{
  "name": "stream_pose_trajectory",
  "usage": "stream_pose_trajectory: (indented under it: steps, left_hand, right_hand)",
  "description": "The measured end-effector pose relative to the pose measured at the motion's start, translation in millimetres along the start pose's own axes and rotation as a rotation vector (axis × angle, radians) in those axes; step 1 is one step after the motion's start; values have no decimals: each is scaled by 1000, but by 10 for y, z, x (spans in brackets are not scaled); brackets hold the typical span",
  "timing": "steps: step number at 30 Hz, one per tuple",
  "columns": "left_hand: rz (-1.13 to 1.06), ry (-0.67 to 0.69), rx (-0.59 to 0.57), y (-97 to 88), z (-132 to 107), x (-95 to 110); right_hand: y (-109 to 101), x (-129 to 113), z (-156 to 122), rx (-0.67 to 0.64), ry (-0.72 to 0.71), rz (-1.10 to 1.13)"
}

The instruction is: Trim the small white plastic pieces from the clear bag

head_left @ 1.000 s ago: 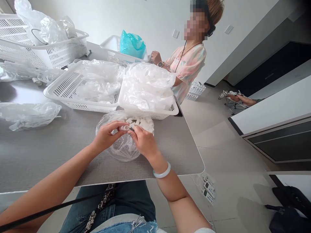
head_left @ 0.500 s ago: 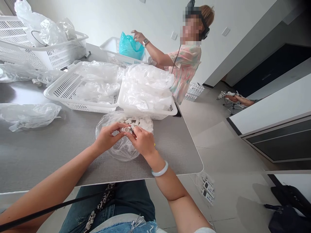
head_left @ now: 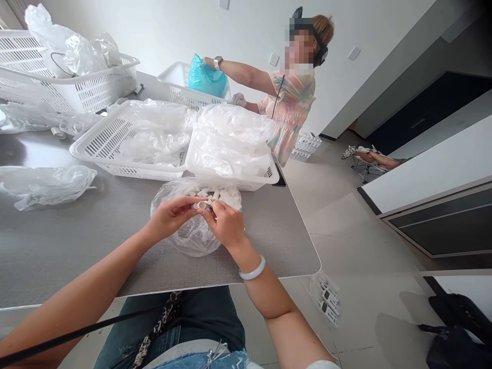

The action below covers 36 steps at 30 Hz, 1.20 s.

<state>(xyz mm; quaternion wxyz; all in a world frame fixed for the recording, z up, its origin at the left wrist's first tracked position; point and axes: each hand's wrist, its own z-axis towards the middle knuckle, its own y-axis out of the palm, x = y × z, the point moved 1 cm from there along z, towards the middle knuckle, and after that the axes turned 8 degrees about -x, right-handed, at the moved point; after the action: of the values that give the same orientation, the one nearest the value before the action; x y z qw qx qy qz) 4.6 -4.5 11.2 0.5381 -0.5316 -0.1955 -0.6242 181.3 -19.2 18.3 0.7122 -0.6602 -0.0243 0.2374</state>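
My left hand (head_left: 171,216) grips a short white plastic pipe fitting (head_left: 200,205) between thumb and fingers, its round open end facing right. Close against that end, my right hand (head_left: 226,223) is pinched around a small dark, thin tool, mostly hidden by the fingers; its kind cannot be made out. Both hands are over an opened clear plastic bag (head_left: 196,241) lying on the table. Several more white fittings (head_left: 216,195) lie in the bag just beyond my fingertips.
Beyond the bag stand two white baskets (head_left: 96,148) of clear bags. Another filled basket (head_left: 88,92) is at the far left, and a clear bag (head_left: 49,184) lies on the grey table (head_left: 96,246). Across it, a co-worker (head_left: 292,102) handles a turquoise bag (head_left: 207,79) in a basket.
My hands stay nearly in place, with the fitting turned slightly between my fingers. The co-worker's hand has lowered onto the turquoise bag.
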Motion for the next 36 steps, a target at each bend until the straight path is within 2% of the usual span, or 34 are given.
stream_pose_trajectory:
  steps: [5,8,14,18,25,30,36]
  left_hand:
    - [-38,-23,74,9,-2,-37]
    - [-89,6,69,30,12,-47]
    - [7,65,47,15,32,-51]
    - [43,70,80,-1,34,-43]
    - [-52,82,-17,-36,29,-46]
    - [-3,61,48,-41,25,-31]
    - [108,54,74,-1,32,-13]
  right_hand:
    - [33,12,-17,63,-47,5]
    - [32,28,-20,98,-47,3]
    - [25,33,-11,73,-50,11]
    - [34,26,-13,63,-50,15]
    - [67,51,-14,174,-109,-14]
    - [135,81,-6,245,-135,-28]
    - [163,86,-7,212,-143,-41]
